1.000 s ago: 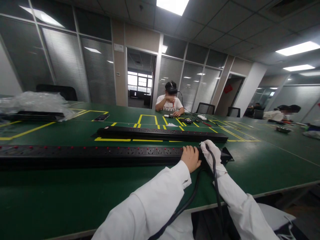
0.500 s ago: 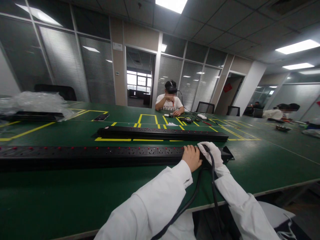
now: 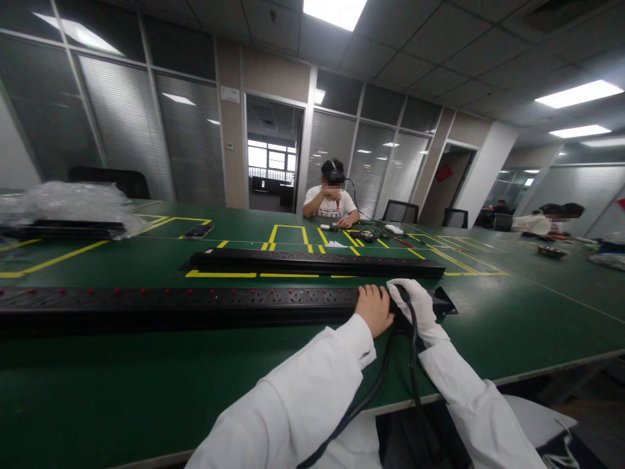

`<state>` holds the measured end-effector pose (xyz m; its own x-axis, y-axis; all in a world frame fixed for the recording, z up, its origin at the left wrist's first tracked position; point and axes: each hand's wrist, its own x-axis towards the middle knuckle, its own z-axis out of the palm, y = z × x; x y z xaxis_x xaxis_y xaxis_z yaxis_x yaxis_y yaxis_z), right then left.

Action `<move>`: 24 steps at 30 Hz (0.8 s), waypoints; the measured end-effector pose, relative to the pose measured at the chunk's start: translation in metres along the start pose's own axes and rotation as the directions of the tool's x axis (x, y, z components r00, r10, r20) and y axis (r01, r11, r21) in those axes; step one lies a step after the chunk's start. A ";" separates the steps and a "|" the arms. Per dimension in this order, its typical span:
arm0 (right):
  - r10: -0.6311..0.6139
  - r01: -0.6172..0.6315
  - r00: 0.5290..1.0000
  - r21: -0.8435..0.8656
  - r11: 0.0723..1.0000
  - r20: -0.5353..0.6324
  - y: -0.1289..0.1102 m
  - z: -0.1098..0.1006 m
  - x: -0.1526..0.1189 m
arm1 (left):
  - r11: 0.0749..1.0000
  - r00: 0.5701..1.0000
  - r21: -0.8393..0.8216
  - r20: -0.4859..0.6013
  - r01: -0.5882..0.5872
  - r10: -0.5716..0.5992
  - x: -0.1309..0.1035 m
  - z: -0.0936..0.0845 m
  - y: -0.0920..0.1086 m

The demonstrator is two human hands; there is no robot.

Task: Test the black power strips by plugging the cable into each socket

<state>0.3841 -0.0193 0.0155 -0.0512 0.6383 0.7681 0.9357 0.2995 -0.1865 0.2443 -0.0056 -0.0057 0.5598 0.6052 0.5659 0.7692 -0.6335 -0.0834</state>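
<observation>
A long black power strip with a row of sockets and red buttons lies across the green table in front of me. My left hand, bare, has its fingers curled over the strip near its right end. Beside it, my right hand in a white glove grips a black plug at the strip's right end. From the plug a thick black cable runs down over the table edge. The plug's front is hidden, so I cannot tell how deep it sits in a socket.
Behind lies a second black power strip beside yellow tape markings. Crumpled clear plastic wrap and a phone lie at the left. Across the table sits a person wearing a headset, near cables and small devices.
</observation>
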 end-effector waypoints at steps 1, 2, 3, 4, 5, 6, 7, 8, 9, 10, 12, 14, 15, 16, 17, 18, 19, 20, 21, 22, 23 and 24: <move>0.009 -0.009 1.000 0.005 1.000 -0.003 0.000 0.001 0.000 | 1.000 1.000 0.000 -0.002 -0.001 0.001 0.000 0.000 0.000; 0.019 -0.019 1.000 0.013 1.000 -0.004 0.001 0.002 0.000 | 1.000 1.000 -0.002 -0.004 -0.001 0.001 0.000 0.000 0.000; 0.035 -0.035 0.999 0.026 0.999 -0.001 0.002 0.003 0.000 | 1.000 1.000 -0.003 -0.004 -0.002 0.002 0.000 0.000 0.000; 0.056 -0.056 0.998 0.044 0.997 0.004 0.002 0.004 0.000 | 1.000 1.000 -0.003 -0.002 -0.002 0.002 0.000 0.000 0.000; 0.082 -0.083 0.997 0.065 0.994 0.014 0.003 0.006 0.000 | 1.000 1.000 -0.002 0.001 -0.003 0.003 0.000 -0.001 0.000; 0.112 -0.114 0.993 0.088 0.990 0.025 0.004 0.008 0.001 | 1.000 1.000 -0.002 0.004 -0.004 0.004 0.000 -0.001 0.000; 0.141 -0.144 0.989 0.110 0.983 0.034 0.005 0.009 0.001 | 1.000 1.000 -0.001 0.007 -0.006 0.006 0.000 -0.001 0.000; 0.164 -0.168 0.986 0.132 0.977 0.041 0.006 0.011 0.002 | 1.000 1.000 0.000 0.010 -0.007 0.007 0.000 -0.001 0.000; 0.177 -0.182 0.983 0.150 0.972 0.045 0.006 0.012 0.002 | 1.000 1.000 0.001 0.011 -0.009 0.009 0.000 -0.002 0.000; 0.181 -0.186 0.982 0.164 0.969 0.045 0.006 0.013 0.002 | 1.000 1.000 0.002 0.011 -0.009 0.008 0.000 -0.002 0.000; 0.179 -0.181 0.984 0.167 0.969 0.025 0.006 0.013 0.002 | 1.000 1.000 0.000 0.008 -0.008 0.008 0.000 -0.002 0.000; 0.165 -0.164 0.986 0.135 0.977 0.003 0.005 0.012 0.002 | 1.000 1.000 -0.004 0.004 -0.007 0.007 0.000 -0.001 0.000; 0.150 -0.149 0.989 0.111 0.983 -0.003 0.004 0.011 0.001 | 1.000 1.000 -0.005 0.003 -0.007 0.007 0.000 -0.001 0.000; 0.130 -0.129 0.992 0.088 0.988 -0.004 0.003 0.009 0.001 | 1.000 1.000 -0.005 0.003 -0.008 0.008 0.000 -0.001 0.000; 0.107 -0.107 0.994 0.067 0.992 -0.003 0.002 0.008 0.001 | 1.000 1.000 -0.004 0.004 -0.009 0.009 0.000 0.000 0.000; 0.086 -0.086 0.996 0.051 0.995 -0.001 0.002 0.007 0.001 | 1.000 1.000 -0.004 0.005 -0.011 0.011 0.000 0.000 0.000; 0.070 -0.069 0.998 0.037 0.997 -0.001 0.001 0.006 0.000 | 1.000 1.000 -0.003 0.005 -0.013 0.013 0.001 0.000 0.000; 0.058 -0.058 0.998 0.026 0.998 -0.005 0.000 0.005 0.000 | 1.000 1.000 -0.003 0.003 -0.015 0.015 0.001 0.001 0.000; 0.050 -0.049 0.999 0.018 0.999 -0.009 0.000 0.004 0.000 | 1.000 1.000 -0.004 0.001 -0.017 0.017 0.001 0.001 0.000; 0.043 -0.043 0.999 0.012 0.999 -0.010 0.000 0.003 0.000 | 1.000 1.000 -0.004 -0.001 -0.018 0.018 0.001 0.001 0.000; 0.036 -0.036 0.999 0.010 0.999 -0.009 0.000 0.003 0.000 | 1.000 1.000 -0.004 -0.003 -0.017 0.017 0.001 0.001 0.000; 0.029 -0.029 1.000 0.011 1.000 -0.007 -0.001 0.002 0.000 | 1.000 1.000 -0.004 -0.003 -0.015 0.015 0.001 0.001 0.000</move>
<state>0.3828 -0.0178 0.0143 -0.0212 0.6418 0.7666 0.9327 0.2888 -0.2159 0.2447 -0.0044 -0.0065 0.5707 0.5942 0.5668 0.7594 -0.6446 -0.0887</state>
